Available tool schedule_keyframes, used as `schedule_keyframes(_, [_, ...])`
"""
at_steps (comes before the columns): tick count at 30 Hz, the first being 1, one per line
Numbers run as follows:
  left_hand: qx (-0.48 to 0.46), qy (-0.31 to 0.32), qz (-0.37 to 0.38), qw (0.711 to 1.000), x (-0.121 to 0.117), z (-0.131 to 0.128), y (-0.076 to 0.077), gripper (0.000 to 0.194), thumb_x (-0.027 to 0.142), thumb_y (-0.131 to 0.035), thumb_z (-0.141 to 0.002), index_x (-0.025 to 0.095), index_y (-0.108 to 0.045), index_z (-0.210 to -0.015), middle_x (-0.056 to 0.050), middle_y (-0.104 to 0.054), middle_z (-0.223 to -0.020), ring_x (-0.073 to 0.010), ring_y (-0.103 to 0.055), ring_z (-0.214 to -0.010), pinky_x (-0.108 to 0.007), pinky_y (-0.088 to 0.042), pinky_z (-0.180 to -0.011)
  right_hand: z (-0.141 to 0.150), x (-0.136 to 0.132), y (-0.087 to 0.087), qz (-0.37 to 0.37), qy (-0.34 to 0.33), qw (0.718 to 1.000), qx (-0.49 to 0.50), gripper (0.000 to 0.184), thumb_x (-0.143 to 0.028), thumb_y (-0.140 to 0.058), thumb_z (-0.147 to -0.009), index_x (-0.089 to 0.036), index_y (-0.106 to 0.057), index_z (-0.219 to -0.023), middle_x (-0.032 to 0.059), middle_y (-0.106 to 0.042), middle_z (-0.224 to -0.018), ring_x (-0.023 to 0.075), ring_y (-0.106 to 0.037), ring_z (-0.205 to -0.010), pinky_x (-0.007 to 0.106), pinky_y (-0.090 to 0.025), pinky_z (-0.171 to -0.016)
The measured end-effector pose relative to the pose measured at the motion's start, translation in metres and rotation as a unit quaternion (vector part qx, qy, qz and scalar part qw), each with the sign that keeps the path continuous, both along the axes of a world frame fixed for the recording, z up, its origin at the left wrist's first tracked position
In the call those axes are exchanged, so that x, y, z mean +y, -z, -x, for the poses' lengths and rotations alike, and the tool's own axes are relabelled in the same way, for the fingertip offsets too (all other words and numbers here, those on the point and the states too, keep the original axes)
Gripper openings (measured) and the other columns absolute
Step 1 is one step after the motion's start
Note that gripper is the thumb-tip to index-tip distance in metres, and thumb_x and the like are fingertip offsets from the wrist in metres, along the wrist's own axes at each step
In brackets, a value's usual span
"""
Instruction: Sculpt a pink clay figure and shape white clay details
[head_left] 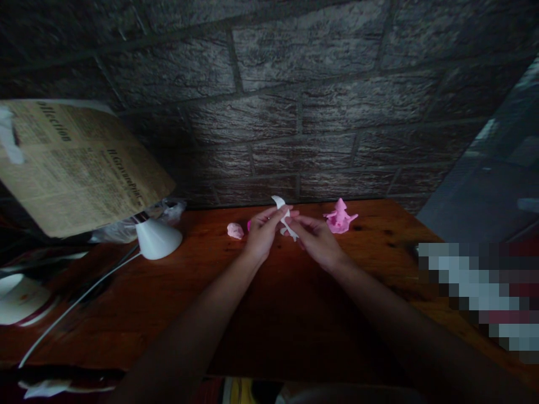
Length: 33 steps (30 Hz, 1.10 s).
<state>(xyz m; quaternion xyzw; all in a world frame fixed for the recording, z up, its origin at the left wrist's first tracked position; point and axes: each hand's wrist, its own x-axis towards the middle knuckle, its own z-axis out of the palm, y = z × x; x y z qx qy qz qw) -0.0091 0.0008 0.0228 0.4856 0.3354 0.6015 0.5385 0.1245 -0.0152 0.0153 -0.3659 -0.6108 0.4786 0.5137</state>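
Note:
Both of my hands meet above the wooden table, pinching a white strip (279,201) that looks soft, like tissue or modelling clay; I cannot tell which. My left hand (261,233) is closed on its left side, thumb on top. From the right, my right hand (314,235) grips the same piece with thumb and fingers. A pale pink lump (235,230) lies just left of my left hand, and a bit of brighter pink (249,225) shows partly behind that hand. To the right of my right hand stands a pink moulded figure (339,217) with a pointed top and outstretched arms.
A lamp with a newspaper-print shade (84,163) and white base (158,240) stands at the left, its white cord (80,303) crossing the table (189,292). A white container (21,300) sits at the left edge. Behind rises a brick-patterned wall (269,118).

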Motion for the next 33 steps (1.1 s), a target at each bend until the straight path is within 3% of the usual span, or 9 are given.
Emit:
schedule_keyframes(6, [-0.014,0.013,0.008,1.000,0.0022,0.0008,0.0009,0.046,0.056,-0.081,-0.072,0.016,-0.078,-0.096,-0.014,-0.080,-0.101,-0.0255,-0.075,-0.091,-0.029,-0.053,-0.065,0.0000,0.0007,0.0004,0.004,0.001,1.000,0.023,0.030,-0.051,-0.066,-0.085,-0.022,-0.074,-0.082,-0.0013,-0.063,-0.068,0.0116,-0.050,-0.058,0.026,-0.033,-0.054])
schedule_keyframes(13, [-0.015,-0.020,-0.009,1.000,0.0023,-0.0001,0.0021,0.039,0.053,-0.078,-0.076,0.017,-0.077,-0.092,-0.012,-0.080,-0.094,-0.0238,-0.075,-0.088,-0.028,-0.054,-0.063,0.0001,-0.0017,-0.0022,0.007,-0.014,1.000,0.015,0.033,-0.052,-0.068,-0.084,-0.021,-0.071,-0.075,-0.0008,-0.061,-0.067,0.0124,-0.052,-0.060,0.027,-0.034,-0.055])
schedule_keyframes(23, [-0.049,-0.009,0.004,0.999,0.0036,0.0026,-0.0009,0.042,0.045,-0.075,-0.083,0.023,-0.071,-0.118,-0.010,-0.077,-0.114,-0.0252,-0.071,-0.110,-0.035,-0.056,-0.087,0.0010,-0.0007,0.0009,0.019,0.002,1.000,-0.002,0.033,-0.054,-0.067,-0.084,-0.022,-0.073,-0.082,-0.0006,-0.066,-0.070,0.0099,-0.046,-0.052,0.025,-0.031,-0.049])
schedule_keyframes(27, [-0.051,-0.023,-0.007,0.998,0.0060,0.0045,-0.0003,0.035,0.040,-0.075,-0.084,0.021,-0.072,-0.114,-0.011,-0.075,-0.121,-0.0252,-0.070,-0.113,-0.036,-0.055,-0.090,0.0013,-0.0021,-0.0004,0.047,-0.007,0.999,0.001,0.037,-0.057,-0.069,-0.081,-0.021,-0.076,-0.088,0.0013,-0.071,-0.075,0.0093,-0.046,-0.051,0.024,-0.033,-0.047])
schedule_keyframes(33, [-0.087,-0.046,0.013,0.995,0.0085,0.0067,-0.0016,0.030,0.040,-0.071,-0.089,0.021,-0.071,-0.113,-0.010,-0.073,-0.126,-0.0245,-0.071,-0.112,-0.034,-0.055,-0.088,-0.0005,-0.0014,-0.0027,0.091,-0.023,0.996,-0.012,0.028,-0.046,-0.076,-0.078,-0.021,-0.079,-0.089,0.0048,-0.075,-0.080,0.0100,-0.051,-0.054,0.024,-0.039,-0.049])
